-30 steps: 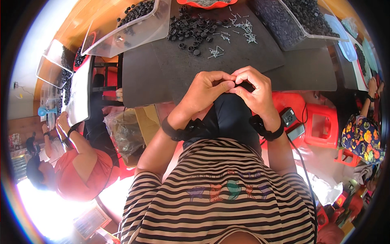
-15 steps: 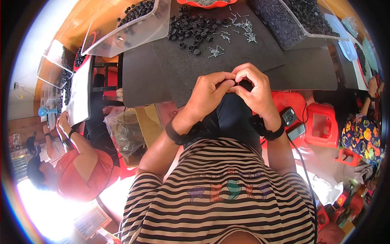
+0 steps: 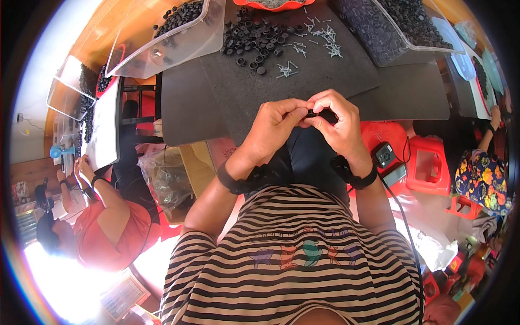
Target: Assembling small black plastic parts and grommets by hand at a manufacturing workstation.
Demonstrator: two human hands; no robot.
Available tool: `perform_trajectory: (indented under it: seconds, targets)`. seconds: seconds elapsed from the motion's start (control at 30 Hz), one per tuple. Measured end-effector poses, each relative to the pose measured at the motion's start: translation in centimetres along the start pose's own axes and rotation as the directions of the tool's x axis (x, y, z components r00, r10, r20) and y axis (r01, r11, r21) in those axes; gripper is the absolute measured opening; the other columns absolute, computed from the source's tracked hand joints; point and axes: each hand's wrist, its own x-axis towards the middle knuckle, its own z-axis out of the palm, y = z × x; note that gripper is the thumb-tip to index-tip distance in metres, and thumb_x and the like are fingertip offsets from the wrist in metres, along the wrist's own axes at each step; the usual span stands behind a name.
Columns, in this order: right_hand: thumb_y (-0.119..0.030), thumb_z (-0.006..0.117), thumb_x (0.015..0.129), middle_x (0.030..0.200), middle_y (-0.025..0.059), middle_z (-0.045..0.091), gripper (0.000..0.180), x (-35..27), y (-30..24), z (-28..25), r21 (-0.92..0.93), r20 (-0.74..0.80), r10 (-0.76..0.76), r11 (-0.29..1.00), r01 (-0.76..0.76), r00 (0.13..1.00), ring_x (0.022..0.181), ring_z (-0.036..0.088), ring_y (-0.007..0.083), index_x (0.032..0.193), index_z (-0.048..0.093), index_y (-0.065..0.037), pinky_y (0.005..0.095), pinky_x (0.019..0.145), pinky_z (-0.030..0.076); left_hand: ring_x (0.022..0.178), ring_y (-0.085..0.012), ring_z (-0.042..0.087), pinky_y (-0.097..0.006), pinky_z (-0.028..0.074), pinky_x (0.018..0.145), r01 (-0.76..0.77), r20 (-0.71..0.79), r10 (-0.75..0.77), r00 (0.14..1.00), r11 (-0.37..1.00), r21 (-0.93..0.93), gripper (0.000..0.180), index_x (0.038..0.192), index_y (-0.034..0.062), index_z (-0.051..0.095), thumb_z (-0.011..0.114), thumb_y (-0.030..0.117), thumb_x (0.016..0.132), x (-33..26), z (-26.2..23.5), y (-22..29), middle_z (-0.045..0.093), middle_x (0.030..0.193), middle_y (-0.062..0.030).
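Observation:
Near the table's front edge, above my lap, my left hand and my right hand meet with fingertips pinched together. Between them sits a small black part, mostly covered by the fingers; its exact kind is hard to make out. Both hands are closed on it. Beyond them on the dark mat lies a heap of small round black caps. To its right are loose silver screws, with a smaller cluster of screws closer to my hands.
Clear plastic bins full of black parts stand at the far left and far right. A red dish sits at the back. Red stools and a cardboard box flank me. Co-workers sit at left and right.
My fingers have shifted slightly around the small black part, so a bit more of it shows between the fingertips. Both hands stay in nearly the same place.

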Motion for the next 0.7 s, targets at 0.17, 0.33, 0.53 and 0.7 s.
perform_trajectory:
  seconds: [0.17, 0.33, 0.53, 0.7]
  targets:
    - [0.006, 0.072, 0.067, 0.086, 0.0115, 0.063, 0.025, -0.1, 0.4, 0.3, -0.023, -0.021, -0.03, 0.999, 0.029, 0.999, 0.076, 0.065, 0.0246, 0.08, 0.053, -0.002, 0.0302, 0.068, 0.051, 0.081, -0.0091, 0.063, -0.023, 0.051, 0.076, -0.009, 0.007, 0.009, 1.0, 1.0, -0.026, 0.023, 0.109, -0.0047, 0.065, 0.05, 0.005, 0.095, 0.1, -0.2, -0.3, 0.069, 0.088, -0.0068]
    - [0.006, 0.073, 0.067, 0.085, 0.0119, 0.064, 0.025, -0.2, 0.3, 0.3, -0.009, -0.047, -0.038, 0.999, 0.037, 0.998, 0.076, 0.065, 0.0237, 0.08, 0.053, -0.002, 0.0296, 0.067, 0.051, 0.088, -0.0082, 0.064, -0.02, 0.05, 0.074, -0.014, 0.053, 0.015, 0.998, 0.999, -0.036, 0.024, 0.115, -0.0031, 0.062, 0.049, 0.008, 0.098, 0.0, -0.4, -0.2, 0.068, 0.095, -0.0053]
    - [0.006, 0.073, 0.068, 0.085, 0.0117, 0.064, 0.025, -0.2, 0.3, 0.4, 0.03, -0.052, -0.021, 0.999, 0.022, 0.998, 0.076, 0.065, 0.0226, 0.08, 0.052, -0.002, 0.0296, 0.067, 0.051, 0.091, -0.0109, 0.064, -0.024, 0.052, 0.082, -0.042, 0.057, 0.041, 0.998, 0.999, 0.017, 0.026, 0.118, -0.0041, 0.06, 0.048, 0.008, 0.098, 0.2, -0.6, -1.0, 0.068, 0.101, -0.0083]
    - [0.004, 0.075, 0.068, 0.086, 0.0109, 0.064, 0.026, 0.4, 0.4, 0.4, 0.007, -0.054, -0.041, 0.999, 0.041, 0.998, 0.073, 0.063, 0.0208, 0.081, 0.053, -0.002, 0.0286, 0.066, 0.051, 0.095, -0.0134, 0.064, -0.027, 0.051, 0.088, -0.002, 0.072, 0.012, 0.997, 0.989, -0.145, 0.027, 0.119, -0.0048, 0.059, 0.048, 0.009, 0.099, 0.4, -0.9, -0.9, 0.066, 0.107, -0.01]
